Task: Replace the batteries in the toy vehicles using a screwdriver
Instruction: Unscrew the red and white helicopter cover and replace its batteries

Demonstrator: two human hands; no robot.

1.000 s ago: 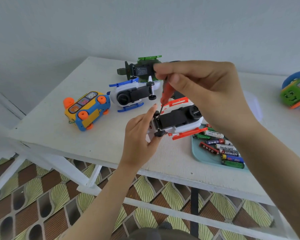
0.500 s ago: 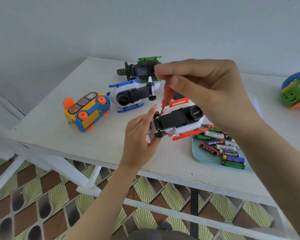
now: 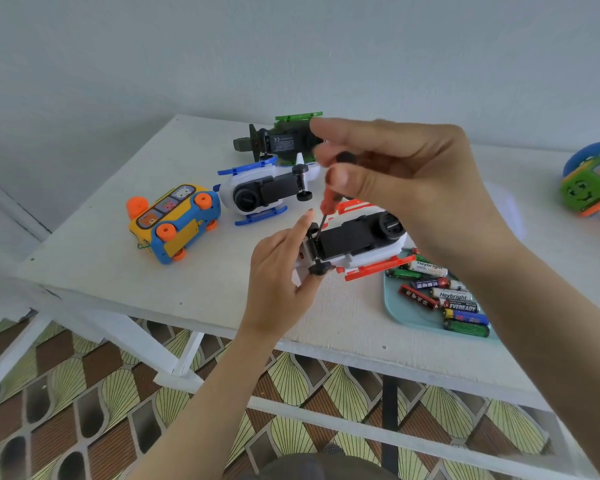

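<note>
Screwdriver (image 3: pixel 327 202), red-handled, pinched at top by right hand (image 3: pixel 413 188), tip at tail end of black cover on upturned red-skid helicopter (image 3: pixel 357 237), on table (image 3: pixel 101 258), gripped by left hand (image 3: pixel 281 271): best kept square, pressed down, turned slowly

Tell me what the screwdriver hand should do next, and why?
Probably twist the screwdriver to loosen a screw: the right hand pinches its handle, its tip sits at the end of the black cover, still on the red helicopter, and the left hand steadies that toy.
</note>
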